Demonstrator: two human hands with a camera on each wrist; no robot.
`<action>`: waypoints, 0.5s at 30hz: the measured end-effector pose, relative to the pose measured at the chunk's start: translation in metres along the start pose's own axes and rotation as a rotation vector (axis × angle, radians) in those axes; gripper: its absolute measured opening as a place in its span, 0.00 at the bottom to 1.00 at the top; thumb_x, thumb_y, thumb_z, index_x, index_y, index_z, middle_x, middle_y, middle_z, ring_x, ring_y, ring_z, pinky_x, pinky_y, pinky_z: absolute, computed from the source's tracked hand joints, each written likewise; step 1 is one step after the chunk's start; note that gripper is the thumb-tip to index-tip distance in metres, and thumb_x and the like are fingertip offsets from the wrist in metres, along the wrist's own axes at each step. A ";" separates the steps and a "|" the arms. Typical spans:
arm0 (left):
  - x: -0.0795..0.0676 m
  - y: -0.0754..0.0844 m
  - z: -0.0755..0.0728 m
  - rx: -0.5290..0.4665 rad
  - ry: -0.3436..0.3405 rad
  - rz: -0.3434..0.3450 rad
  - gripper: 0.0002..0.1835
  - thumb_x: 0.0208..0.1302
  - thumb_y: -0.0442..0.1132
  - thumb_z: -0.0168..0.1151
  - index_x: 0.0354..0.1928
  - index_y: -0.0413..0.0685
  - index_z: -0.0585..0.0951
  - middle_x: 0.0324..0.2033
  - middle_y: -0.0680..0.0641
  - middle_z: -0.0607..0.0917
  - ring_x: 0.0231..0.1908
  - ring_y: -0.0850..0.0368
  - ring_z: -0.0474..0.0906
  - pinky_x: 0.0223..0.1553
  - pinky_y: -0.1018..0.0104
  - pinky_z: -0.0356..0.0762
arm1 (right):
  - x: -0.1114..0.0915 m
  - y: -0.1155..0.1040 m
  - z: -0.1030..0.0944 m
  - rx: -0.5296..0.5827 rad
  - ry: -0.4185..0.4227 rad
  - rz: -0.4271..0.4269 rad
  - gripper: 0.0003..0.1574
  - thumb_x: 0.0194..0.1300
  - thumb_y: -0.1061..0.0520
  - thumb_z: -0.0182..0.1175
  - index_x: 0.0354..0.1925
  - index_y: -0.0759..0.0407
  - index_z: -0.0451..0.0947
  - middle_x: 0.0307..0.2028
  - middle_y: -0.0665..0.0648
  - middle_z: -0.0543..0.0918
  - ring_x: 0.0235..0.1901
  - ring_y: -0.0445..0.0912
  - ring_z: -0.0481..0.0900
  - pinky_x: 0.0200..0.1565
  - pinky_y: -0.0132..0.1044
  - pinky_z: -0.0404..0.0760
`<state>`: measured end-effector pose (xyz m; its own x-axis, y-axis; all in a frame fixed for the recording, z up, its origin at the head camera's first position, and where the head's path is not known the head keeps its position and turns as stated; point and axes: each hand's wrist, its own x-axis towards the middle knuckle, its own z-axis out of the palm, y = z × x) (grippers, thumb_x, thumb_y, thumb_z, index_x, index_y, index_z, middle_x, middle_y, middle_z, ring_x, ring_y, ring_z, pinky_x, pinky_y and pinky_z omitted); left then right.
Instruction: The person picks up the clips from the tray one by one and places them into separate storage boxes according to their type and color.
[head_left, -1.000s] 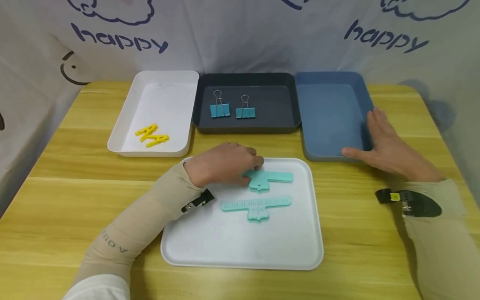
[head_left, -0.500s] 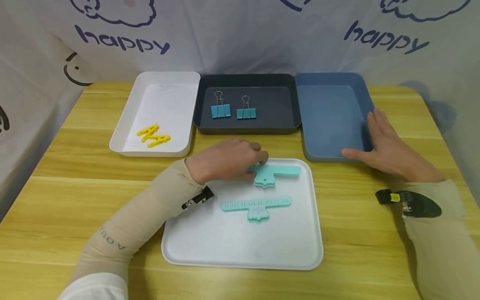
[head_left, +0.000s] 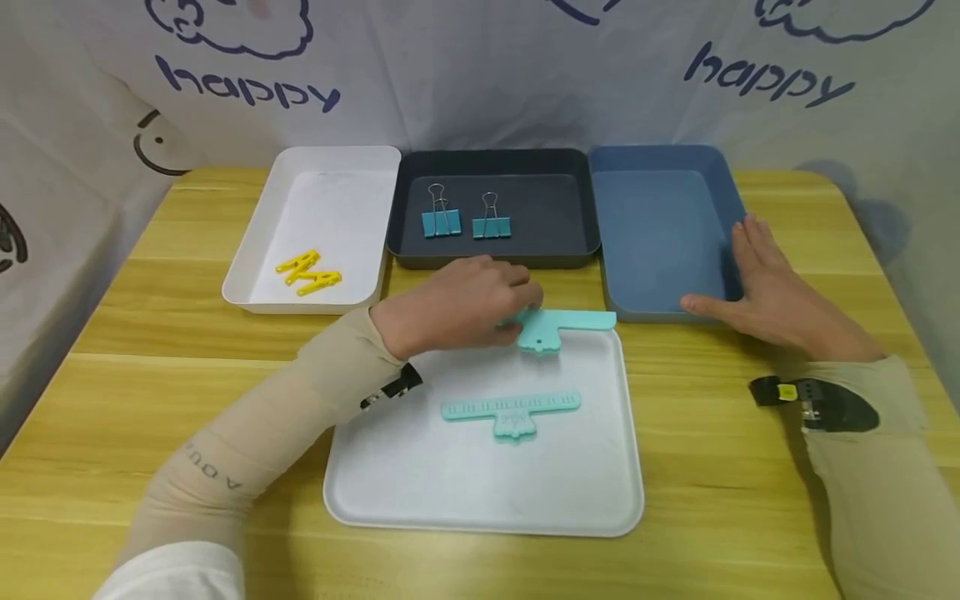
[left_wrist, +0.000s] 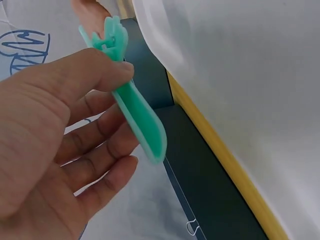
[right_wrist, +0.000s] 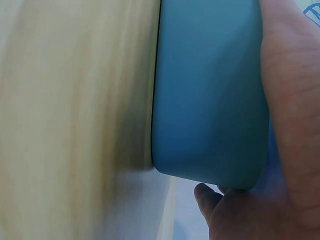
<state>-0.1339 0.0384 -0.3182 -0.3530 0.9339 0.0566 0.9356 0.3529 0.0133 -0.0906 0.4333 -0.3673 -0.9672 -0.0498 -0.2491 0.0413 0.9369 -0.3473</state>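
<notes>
In the head view my left hand (head_left: 457, 308) pinches a mint-green bag clip (head_left: 546, 330) over the far edge of the white serving tray (head_left: 480, 492). The left wrist view shows thumb and fingers on the clip (left_wrist: 142, 120), its long bar slanting downward. A matching clip (head_left: 513, 410), with ruler-like marks, lies mid-tray. At the right, my right hand (head_left: 776, 296) rests against the near right corner of the blue tray (head_left: 660, 225), thumb at the near rim and fingers straight along the side. Its outer wall (right_wrist: 210, 90) fills the middle of the right wrist view.
Along the back, a white bin (head_left: 330, 200) with yellow clothespins (head_left: 318, 283) stands left of a dark grey tray (head_left: 555, 208). Two teal binder clips (head_left: 441, 222) lie in that grey tray. A printed cloth (head_left: 510, 75) hangs behind the wooden table (head_left: 150, 375).
My left hand has lifted the bag clip off the serving tray and moved it away and slightly right. The right hand stays in place at the blue tray.
</notes>
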 end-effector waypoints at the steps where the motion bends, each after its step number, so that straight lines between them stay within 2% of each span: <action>1: 0.000 0.000 0.000 -0.003 0.007 0.000 0.12 0.69 0.39 0.65 0.52 0.46 0.85 0.40 0.47 0.87 0.33 0.53 0.80 0.37 0.62 0.81 | 0.000 0.000 0.000 -0.001 0.000 0.001 0.79 0.67 0.22 0.56 0.78 0.62 0.14 0.78 0.57 0.10 0.79 0.59 0.09 0.77 0.73 0.35; 15: 0.001 -0.003 -0.011 -0.028 0.027 0.002 0.12 0.68 0.38 0.66 0.52 0.45 0.84 0.42 0.47 0.88 0.36 0.53 0.82 0.40 0.63 0.82 | 0.000 -0.003 0.000 -0.009 0.004 0.010 0.80 0.66 0.21 0.55 0.78 0.63 0.14 0.77 0.58 0.10 0.79 0.60 0.10 0.76 0.73 0.36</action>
<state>-0.1367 0.0373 -0.3068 -0.3514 0.9325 0.0831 0.9362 0.3491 0.0413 -0.0906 0.4305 -0.3665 -0.9678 -0.0388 -0.2487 0.0489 0.9403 -0.3367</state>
